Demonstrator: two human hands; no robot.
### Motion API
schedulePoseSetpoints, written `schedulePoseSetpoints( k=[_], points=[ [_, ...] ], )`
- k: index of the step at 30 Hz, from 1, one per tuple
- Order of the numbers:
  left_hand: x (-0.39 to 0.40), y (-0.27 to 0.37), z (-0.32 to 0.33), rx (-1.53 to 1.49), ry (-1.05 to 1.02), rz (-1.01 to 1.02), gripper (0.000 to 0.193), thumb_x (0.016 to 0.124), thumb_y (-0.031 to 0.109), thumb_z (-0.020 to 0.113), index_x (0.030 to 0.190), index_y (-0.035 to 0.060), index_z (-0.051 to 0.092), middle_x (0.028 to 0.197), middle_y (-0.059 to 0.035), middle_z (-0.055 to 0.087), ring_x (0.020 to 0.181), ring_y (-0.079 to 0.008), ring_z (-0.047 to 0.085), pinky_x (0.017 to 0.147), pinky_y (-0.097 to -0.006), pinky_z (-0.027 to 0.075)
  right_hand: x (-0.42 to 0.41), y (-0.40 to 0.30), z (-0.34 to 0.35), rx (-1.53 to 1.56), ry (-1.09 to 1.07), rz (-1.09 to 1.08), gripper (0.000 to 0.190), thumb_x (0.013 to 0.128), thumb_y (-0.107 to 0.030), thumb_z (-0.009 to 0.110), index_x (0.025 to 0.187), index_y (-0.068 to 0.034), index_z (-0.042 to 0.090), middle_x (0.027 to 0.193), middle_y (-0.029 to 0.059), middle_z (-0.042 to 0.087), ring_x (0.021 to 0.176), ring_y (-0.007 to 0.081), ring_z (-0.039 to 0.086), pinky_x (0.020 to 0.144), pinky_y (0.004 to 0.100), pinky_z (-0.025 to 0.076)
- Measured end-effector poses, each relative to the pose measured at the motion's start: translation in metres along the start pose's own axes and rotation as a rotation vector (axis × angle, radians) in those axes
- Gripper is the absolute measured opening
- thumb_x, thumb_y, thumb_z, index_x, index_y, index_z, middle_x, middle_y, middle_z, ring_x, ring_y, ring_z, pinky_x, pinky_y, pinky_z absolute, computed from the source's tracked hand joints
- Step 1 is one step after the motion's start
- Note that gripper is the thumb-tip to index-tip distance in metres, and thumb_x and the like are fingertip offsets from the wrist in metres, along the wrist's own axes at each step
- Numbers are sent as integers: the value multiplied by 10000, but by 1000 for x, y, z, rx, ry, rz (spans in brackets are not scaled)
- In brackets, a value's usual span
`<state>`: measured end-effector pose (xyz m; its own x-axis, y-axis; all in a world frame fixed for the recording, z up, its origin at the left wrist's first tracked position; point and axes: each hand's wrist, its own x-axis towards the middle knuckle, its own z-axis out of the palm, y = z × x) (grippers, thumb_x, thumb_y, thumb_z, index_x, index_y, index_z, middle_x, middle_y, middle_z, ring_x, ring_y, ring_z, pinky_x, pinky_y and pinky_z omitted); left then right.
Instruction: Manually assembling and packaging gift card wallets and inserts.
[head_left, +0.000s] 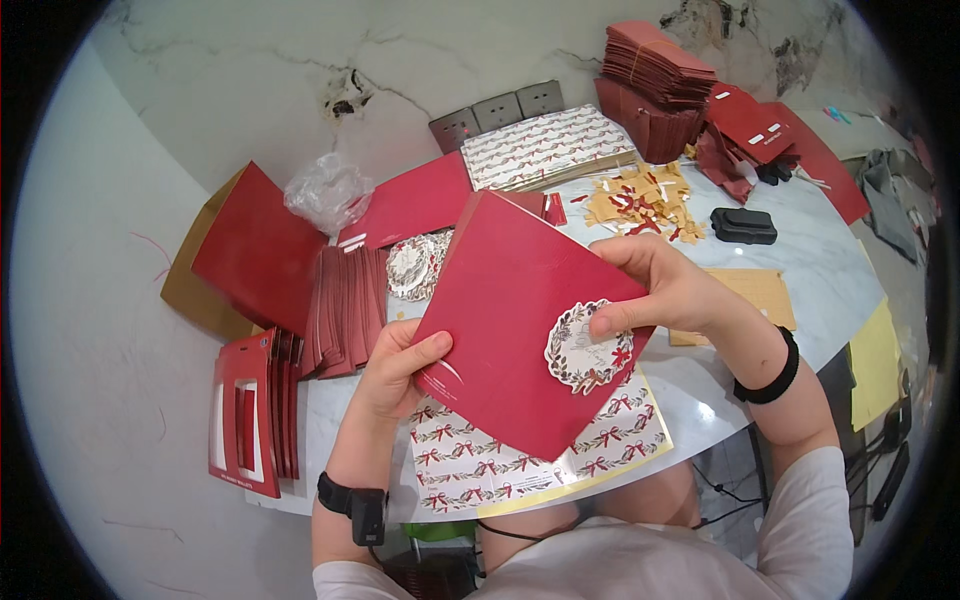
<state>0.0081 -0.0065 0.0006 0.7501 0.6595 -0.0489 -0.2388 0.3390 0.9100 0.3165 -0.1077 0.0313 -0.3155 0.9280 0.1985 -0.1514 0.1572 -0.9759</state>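
Observation:
A flat red card piece (495, 315) is tilted above the table between my two hands. My left hand (405, 367) pinches its left corner, thumb on top. On its right side my right hand (652, 289) grips the edge, and the thumb presses a round wreath-shaped paper tag (574, 349) against the red face. Whether the tag is stuck down cannot be seen. Below the card lies a patterned sheet (457, 472) with garlands and red bows, partly hidden by the card. A pile of similar wreath tags (411, 264) sits beyond my left hand.
Dark red envelopes (345, 307) and window-front red boxes (247, 420) stand at left. Behind are crumpled clear plastic (328, 193), stacked patterned sheets (547, 146) and banded red stacks (656, 64). Paper scraps (641, 202), a black case (743, 226) and kraft paper (754, 292) lie right.

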Motion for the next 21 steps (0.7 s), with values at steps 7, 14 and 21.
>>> schedulePoseSetpoints(
  k=[7,14,21],
  points=[
    [1,-3,-1,18,-44,9,259,936,84,660,1144,-71,678,1067,-164,721,931,-184,706,821,-303,571,-1,10,-10,-99,-50,-79,272,821,-64,814,1058,29,719,1061,32,687,927,71,614,818,240,505],
    [-1,-2,-2,-31,-155,-61,269,953,85,644,1164,-80,669,1101,-182,714,971,-210,707,844,-326,577,6,10,-8,-628,105,-472,379,744,-158,872,1078,-41,735,1197,74,617,1147,170,542,929,329,449],
    [-3,-6,8,14,-154,-63,280,948,82,649,1173,-83,668,1089,-164,718,984,-186,697,843,-312,577,3,-4,-3,-873,219,-791,465,652,-320,897,1081,-203,761,1491,119,481,1323,323,437,1089,459,292]
  ],
)
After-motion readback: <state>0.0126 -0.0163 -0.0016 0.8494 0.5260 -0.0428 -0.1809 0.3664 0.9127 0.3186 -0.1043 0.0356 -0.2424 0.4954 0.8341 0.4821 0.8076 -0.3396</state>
